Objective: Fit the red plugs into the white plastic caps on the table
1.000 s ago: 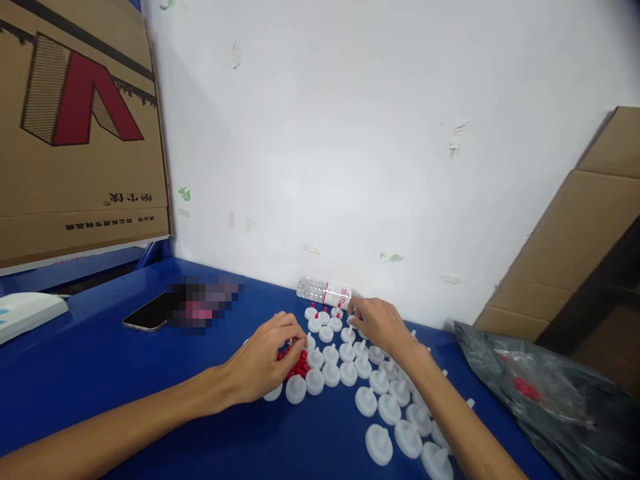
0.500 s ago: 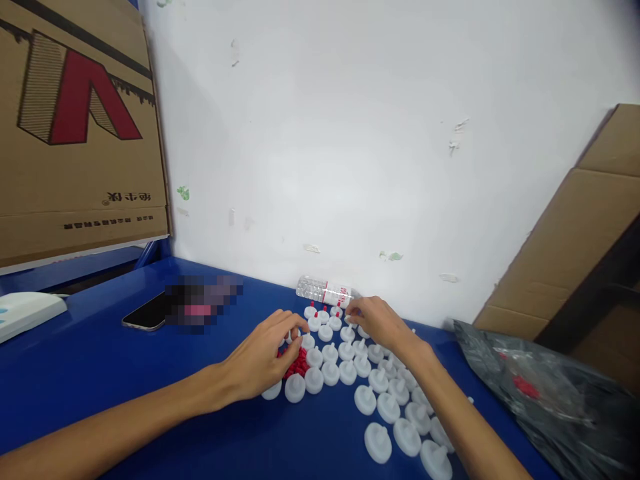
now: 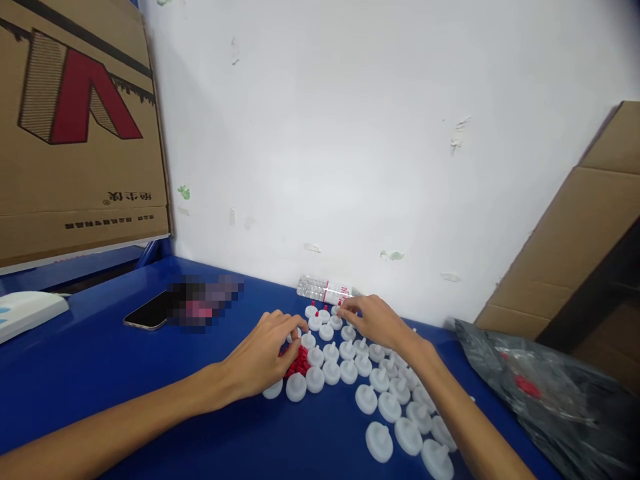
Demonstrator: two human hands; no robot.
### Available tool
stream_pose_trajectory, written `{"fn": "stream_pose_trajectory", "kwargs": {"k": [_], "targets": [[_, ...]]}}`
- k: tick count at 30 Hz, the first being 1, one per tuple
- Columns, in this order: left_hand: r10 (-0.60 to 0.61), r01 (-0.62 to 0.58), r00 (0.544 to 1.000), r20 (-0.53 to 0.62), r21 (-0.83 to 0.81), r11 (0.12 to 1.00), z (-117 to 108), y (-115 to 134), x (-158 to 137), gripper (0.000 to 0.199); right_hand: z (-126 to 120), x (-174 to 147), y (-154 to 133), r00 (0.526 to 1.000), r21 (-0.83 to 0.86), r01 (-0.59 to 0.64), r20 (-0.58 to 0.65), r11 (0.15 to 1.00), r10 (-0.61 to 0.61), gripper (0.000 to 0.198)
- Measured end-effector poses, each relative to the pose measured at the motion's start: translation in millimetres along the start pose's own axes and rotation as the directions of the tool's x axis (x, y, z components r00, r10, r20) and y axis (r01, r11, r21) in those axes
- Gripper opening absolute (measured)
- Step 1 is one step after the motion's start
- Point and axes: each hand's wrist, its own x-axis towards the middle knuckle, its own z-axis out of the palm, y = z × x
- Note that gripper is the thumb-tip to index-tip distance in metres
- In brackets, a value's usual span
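Many white round plastic caps with narrow spouts (image 3: pixel 379 441) lie across the blue table, spouts mostly upward. A heap of small red caps (image 3: pixel 299 363) sits among them. My left hand (image 3: pixel 267 350) is beside this heap, thumb and index finger curved with a gap between them; its other fingers are partly hidden. At the back of the group, my right hand (image 3: pixel 367 317) has its fingertips together at a small red cap (image 3: pixel 340 304) on a white piece's spout. Several white pieces near it carry red tips. My right forearm covers some of the white pieces.
A clear plastic bottle (image 3: pixel 314 288) lies against the wall. On the left are a phone (image 3: pixel 150 312), a white device (image 3: pixel 30 313) and a large carton (image 3: pixel 85 173). A grey plastic bag (image 3: pixel 500 360) and folded cardboard (image 3: pixel 560 220) are at the right.
My right hand has shifted slightly left, its fingertips now at the red cap on a rear spout. My left hand stays almost in place beside the red heap.
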Motion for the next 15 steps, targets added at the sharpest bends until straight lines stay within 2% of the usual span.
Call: {"fn": "stream_pose_trajectory", "kwargs": {"k": [4, 9, 12, 15], "targets": [[-0.021, 0.021, 1.000, 0.000, -0.003, 1.000, 0, 0, 1, 0.021, 5, -2, -9, 0.996, 0.020, 0.068, 0.052, 0.997, -0.069, 0.038], [-0.034, 0.034, 0.999, -0.007, -0.010, 0.999, -2, 0, 4, 0.034, 1, -3, -16, 0.998, 0.006, 0.035, -0.053, 0.999, -0.035, 0.048], [-0.023, 0.024, 0.999, -0.042, 0.007, 1.000, -3, 0, 5, 0.040, -10, -3, -22, 0.990, 0.028, 0.014, -0.139, 1.000, -0.010, 0.037], [-0.038, 0.038, 0.997, -0.065, 0.001, 0.999, -5, 2, 5, 0.040, -22, -6, -34, 0.988, 0.071, 0.062, -0.149, 0.996, -0.051, 0.021]]}}
